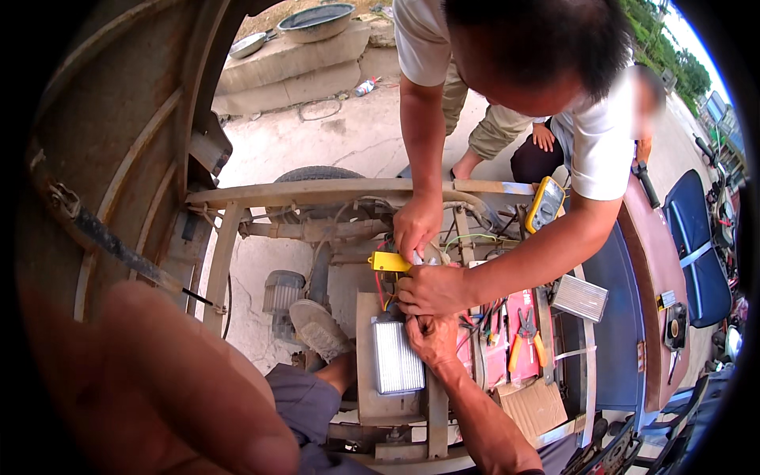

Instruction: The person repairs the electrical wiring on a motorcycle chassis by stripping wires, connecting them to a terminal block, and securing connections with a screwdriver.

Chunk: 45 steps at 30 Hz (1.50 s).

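Note:
My right hand (434, 342) reaches in from the lower right, its fingers closed beside the top corner of a silver finned controller box (398, 356). What they pinch is hidden under a co-worker's hand (431, 290). Thin red and yellow wires (387, 302) rise from the box's top end. Just above, the co-worker's other hand (418, 225) grips a small pale piece near a yellow tag-like part (391, 262). Very close to the camera, my left hand (186, 388) looms large and blurred at the lower left, fingers apart, with nothing seen in it.
Rusty frame bars (317, 190) surround the work area. Wire strippers with yellow handles (526, 340) lie on red batteries (497, 360), near loose wire ends. A yellow multimeter (545, 204) leans on the frame; another finned box (580, 298) sits right. A second person (546, 146) sits behind.

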{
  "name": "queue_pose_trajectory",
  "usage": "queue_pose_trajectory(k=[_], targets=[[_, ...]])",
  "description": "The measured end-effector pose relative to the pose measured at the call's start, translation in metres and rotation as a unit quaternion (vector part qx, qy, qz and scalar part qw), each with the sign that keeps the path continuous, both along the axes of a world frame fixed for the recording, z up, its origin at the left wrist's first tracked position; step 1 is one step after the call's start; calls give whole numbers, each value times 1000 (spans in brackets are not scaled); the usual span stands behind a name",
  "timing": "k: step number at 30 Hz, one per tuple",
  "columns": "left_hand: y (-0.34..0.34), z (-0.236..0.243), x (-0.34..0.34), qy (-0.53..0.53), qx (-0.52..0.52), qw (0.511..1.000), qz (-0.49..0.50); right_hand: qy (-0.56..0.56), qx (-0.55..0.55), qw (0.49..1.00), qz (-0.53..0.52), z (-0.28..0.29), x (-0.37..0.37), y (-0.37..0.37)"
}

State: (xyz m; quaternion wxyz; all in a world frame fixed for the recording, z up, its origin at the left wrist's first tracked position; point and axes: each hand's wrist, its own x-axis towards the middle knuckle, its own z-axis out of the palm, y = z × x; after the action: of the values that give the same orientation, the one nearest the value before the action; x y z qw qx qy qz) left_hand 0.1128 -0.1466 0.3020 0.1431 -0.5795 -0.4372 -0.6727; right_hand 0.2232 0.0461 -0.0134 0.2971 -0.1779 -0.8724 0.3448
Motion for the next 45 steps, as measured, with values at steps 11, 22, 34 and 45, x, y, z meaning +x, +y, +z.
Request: queue_pose_trajectory(k=[11,22,34,45], targets=[[-7,9,7,10,9,1000,-10,6,6,1000,-29,9,-5,-6],[-4,6,7,10,30,999,-41,-44,9,998,-44,-7,9,5],[-14,8,14,19,27,999,-24,-66,11,997,-28,-5,1,-2],[21,-3,4,-10,33,997,-70,-32,30,999,-31,-6,4,4]])
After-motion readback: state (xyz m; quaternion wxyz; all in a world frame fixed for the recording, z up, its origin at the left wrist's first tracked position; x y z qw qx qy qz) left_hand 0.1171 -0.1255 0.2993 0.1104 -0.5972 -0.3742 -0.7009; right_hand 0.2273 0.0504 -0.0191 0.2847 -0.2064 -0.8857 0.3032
